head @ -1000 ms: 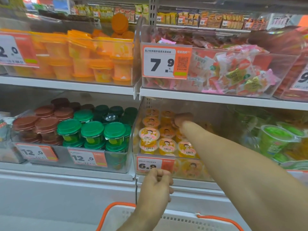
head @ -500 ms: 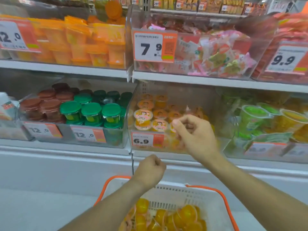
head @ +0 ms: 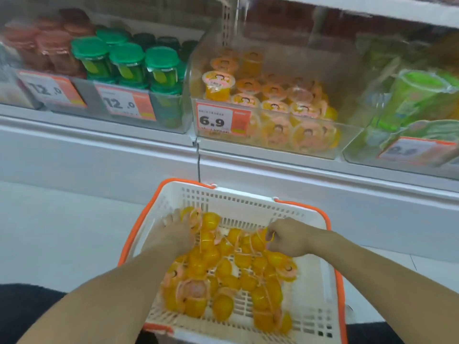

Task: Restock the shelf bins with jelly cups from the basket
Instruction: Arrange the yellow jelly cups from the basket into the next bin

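Note:
A white basket (head: 249,204) with an orange rim sits low in front of me, holding several yellow jelly cups (head: 224,265) with pink lids. My left hand (head: 176,235) is down in its far-left corner among the cups, blurred, so its hold is unclear. At the far-right side, my right hand (head: 288,236) has its fingers curled round a jelly cup (head: 259,241). Above the basket, on the lower shelf, a clear shelf bin (head: 349,135) tagged 6.9 holds several of the same cups (head: 274,105).
Left of that bin stand green-lidded jars (head: 126,58) and red-lidded jars (head: 49,43) behind 12.0 price tags. A bin of green cups (head: 417,95) is on the right. A white shelf base (head: 273,167) runs below the bins, with pale floor at the left.
The view has tilted down from the shelves to the basket. My right hand has left the 6.9 bin and dropped into the basket; my left hand has gone down into it too.

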